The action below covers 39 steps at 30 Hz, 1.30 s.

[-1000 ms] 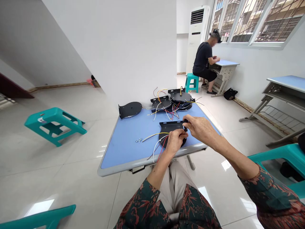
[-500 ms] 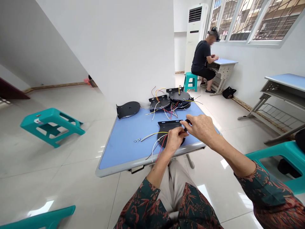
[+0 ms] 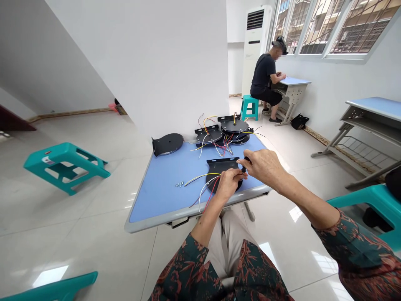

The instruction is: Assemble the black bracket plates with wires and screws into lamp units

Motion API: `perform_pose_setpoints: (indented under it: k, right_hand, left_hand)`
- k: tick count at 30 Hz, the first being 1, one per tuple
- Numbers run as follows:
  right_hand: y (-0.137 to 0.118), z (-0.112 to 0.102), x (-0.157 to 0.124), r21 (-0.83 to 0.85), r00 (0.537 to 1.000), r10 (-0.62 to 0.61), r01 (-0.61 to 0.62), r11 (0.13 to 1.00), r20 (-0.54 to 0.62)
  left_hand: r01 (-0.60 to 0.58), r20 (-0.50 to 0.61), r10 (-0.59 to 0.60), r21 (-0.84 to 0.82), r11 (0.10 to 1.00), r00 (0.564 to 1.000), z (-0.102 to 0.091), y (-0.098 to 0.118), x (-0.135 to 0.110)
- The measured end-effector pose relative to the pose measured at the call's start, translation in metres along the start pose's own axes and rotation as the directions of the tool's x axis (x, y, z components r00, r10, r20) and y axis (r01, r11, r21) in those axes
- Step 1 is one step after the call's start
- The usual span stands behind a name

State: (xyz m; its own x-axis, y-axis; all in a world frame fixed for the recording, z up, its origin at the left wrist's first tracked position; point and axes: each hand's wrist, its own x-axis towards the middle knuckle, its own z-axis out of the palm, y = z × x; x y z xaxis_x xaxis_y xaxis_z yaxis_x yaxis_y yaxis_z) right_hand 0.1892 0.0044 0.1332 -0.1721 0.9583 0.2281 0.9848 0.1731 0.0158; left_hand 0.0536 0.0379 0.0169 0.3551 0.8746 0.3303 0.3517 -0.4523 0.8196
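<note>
A round black plate with an upright bracket (image 3: pixel 221 165) lies near the front edge of the blue table (image 3: pixel 163 184), with yellow, white and red wires (image 3: pixel 205 186) trailing left from it. My left hand (image 3: pixel 228 184) rests on the plate, fingers pinched at its right side. Just right of that, my right hand (image 3: pixel 265 165) is closed around a small black tool (image 3: pixel 244 164) whose tip meets the left fingers. What the left fingers pinch is too small to make out.
Several more black plates with coloured wires (image 3: pixel 230 129) are piled at the table's far edge, one lone plate (image 3: pixel 167 144) at the far left. Small nuts (image 3: pixel 179 184) lie on the table. Teal stools (image 3: pixel 64 165) stand around. Another person (image 3: pixel 266 79) sits at a desk by the window.
Both hands stay on the plate with almost no movement. The view has drifted slightly, so everything sits a little further left in the picture.
</note>
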Motion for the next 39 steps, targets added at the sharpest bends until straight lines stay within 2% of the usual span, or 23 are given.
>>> perform_pose_setpoints:
  k: [5,11,15,18,20,21,22,24,27,34,39]
  right_hand:
    - [0.011,0.005,0.001,0.268,0.995,-0.1,0.092,0.959,0.018]
    - [0.014,0.017,0.002,0.332,0.998,-0.053,0.06,0.941,-0.031]
    - [0.014,0.028,0.0,0.386,0.993,-0.051,0.088,0.918,-0.105]
    - [0.015,0.035,-0.002,0.409,0.986,-0.052,0.114,0.905,-0.159]
    - [0.016,0.039,-0.002,0.422,0.983,-0.041,0.116,0.899,-0.181]
    - [0.017,0.04,-0.002,0.43,0.982,-0.034,0.113,0.896,-0.188]
    - [0.018,0.042,-0.002,0.438,0.981,-0.027,0.11,0.892,-0.192]
    - [0.02,0.044,-0.001,0.453,0.98,-0.016,0.107,0.885,-0.2]
    - [0.022,0.046,-0.001,0.463,0.978,-0.02,0.115,0.879,-0.205]
    - [0.02,0.043,-0.003,0.441,0.978,-0.039,0.127,0.889,-0.203]
    - [0.018,0.042,-0.003,0.408,0.982,-0.041,0.114,0.906,-0.185]
  left_hand:
    - [0.0,0.013,0.0,0.001,1.0,1.0,-0.001,-0.002,0.0]
    - [0.039,-0.023,-0.039,-0.002,0.999,0.999,-0.003,0.0,0.0]
    - [0.05,-0.047,-0.05,0.001,0.999,0.998,-0.007,0.002,-0.005]
    - [0.038,-0.15,-0.038,-0.005,0.999,0.988,-0.011,0.001,-0.016]
    - [0.0,-0.241,0.025,0.106,0.994,0.97,-0.013,0.0,-0.027]
    - [-0.031,-0.249,0.082,0.203,0.979,0.965,-0.014,-0.001,-0.033]
    - [-0.071,-0.224,0.146,0.312,0.948,0.964,-0.014,-0.002,-0.04]
    - [-0.165,-0.105,0.249,0.502,0.849,0.963,-0.014,-0.005,-0.051]
    - [-0.268,0.049,0.314,0.657,0.705,0.948,-0.011,-0.011,-0.06]
    - [-0.353,0.147,0.397,0.78,0.516,0.906,-0.003,-0.022,-0.059]
    - [-0.386,0.193,0.408,0.795,0.468,0.892,-0.001,-0.026,-0.059]
